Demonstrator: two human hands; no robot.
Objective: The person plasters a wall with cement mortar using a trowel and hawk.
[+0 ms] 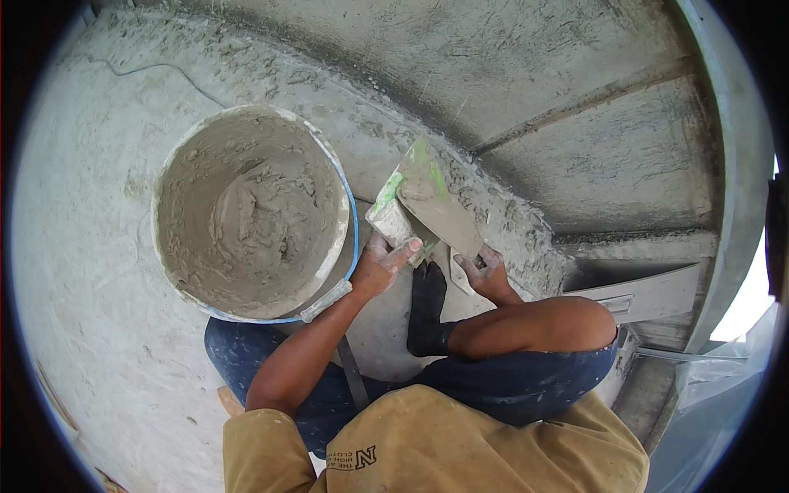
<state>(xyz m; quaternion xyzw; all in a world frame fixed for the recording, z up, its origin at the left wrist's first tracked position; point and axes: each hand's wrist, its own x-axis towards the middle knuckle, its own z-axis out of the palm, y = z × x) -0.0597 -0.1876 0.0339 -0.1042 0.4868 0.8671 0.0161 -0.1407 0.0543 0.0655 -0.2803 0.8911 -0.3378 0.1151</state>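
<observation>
My left hand [381, 267] grips a flat plastering float [391, 215] from below, thumb on top and the other fingers hidden. White and green show on the float where mortar does not cover it. My right hand [490, 276] is closed round the handle end of a trowel [450, 222]. The trowel's mortar-coated blade lies over the float, with a lump of grey mortar [419, 190] at its tip. Left of my hands stands a large round bucket [187, 168], its inside smeared and wet mortar [271, 209] lying in it.
A bucket handle with a grip [326, 301] hangs beside my left forearm. My foot in a black sock [426, 308] rests between the hands. A rough concrete wall [608, 156] curves along the far right, mortar crumbs at its base. A pale board [649, 293] and plastic sheeting [715, 394] are at right.
</observation>
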